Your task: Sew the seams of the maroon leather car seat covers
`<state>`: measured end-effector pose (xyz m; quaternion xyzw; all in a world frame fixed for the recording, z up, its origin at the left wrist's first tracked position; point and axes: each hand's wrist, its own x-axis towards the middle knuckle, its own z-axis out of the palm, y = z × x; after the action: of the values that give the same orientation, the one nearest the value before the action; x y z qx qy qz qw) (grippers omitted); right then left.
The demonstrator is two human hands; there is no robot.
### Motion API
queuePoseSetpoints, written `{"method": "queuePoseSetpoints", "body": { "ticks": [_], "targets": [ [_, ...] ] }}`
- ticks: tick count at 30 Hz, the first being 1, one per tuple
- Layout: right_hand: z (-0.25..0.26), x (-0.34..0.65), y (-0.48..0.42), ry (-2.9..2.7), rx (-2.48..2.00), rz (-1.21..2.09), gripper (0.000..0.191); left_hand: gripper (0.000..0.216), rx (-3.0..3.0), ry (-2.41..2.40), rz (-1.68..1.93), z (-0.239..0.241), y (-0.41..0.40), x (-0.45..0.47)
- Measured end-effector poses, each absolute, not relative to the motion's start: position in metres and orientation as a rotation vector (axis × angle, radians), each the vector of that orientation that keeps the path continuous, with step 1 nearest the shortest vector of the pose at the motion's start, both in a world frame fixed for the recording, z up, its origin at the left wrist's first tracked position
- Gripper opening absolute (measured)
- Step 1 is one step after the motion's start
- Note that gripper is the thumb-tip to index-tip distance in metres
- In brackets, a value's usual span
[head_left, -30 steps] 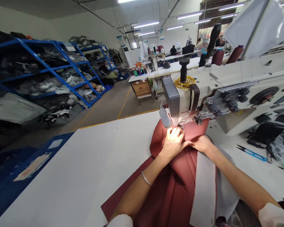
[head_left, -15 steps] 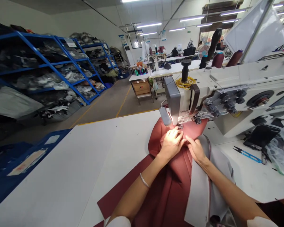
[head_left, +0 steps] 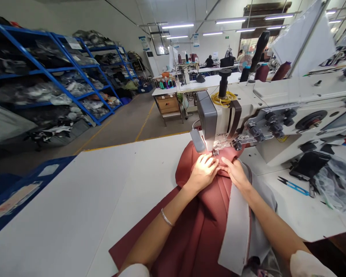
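A dark red sewn cover with grey backing lies bunched under the head of a white sewing machine. Close to the lit presser foot, my left hand presses on the red material with bent fingers gripping a fold. My right hand pinches the same cover just to the right, thumb on top and fingers partly hidden beneath. The two hands nearly meet at the fold. A grey-white strip of the cover hangs toward me below my right hand.
Blue thread snips, a black phone-like object and a clear plastic bag lie right of the machine. The white table stretches left. Blue shelves with wrapped goods stand beyond. Thread cones rise behind the machine.
The whole view has shifted slightly, so the scene sits farther left. My right hand has turned a little at the fold, and the red material right of the presser foot is more bunched.
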<state>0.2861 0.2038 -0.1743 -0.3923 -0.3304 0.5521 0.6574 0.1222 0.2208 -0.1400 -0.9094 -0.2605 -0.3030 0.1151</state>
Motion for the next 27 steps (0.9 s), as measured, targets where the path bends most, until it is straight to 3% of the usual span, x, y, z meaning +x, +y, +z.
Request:
{"method": "queuePoseSetpoints", "body": {
  "ticks": [5,9,15,27],
  "targets": [
    [-0.170,0.297,0.213,-0.995,-1.266,1.053,0.040,0.027,-2.722,-0.681,-0.659,-0.137,0.216,0.120],
    [-0.158,0.307,0.218,-1.306,-1.689,0.674,0.043,0.032,-2.738,-0.644,-0.514,-0.134,0.216,0.124],
    [-0.149,0.312,0.228,-1.518,-1.892,0.195,0.043,0.032,-2.793,-0.570,-0.408,-0.130,0.221,0.121],
    [-0.147,0.315,0.245,-1.596,-1.981,0.216,0.045,0.035,-2.884,-0.607,-0.510,-0.120,0.237,0.109]
  ]
}}
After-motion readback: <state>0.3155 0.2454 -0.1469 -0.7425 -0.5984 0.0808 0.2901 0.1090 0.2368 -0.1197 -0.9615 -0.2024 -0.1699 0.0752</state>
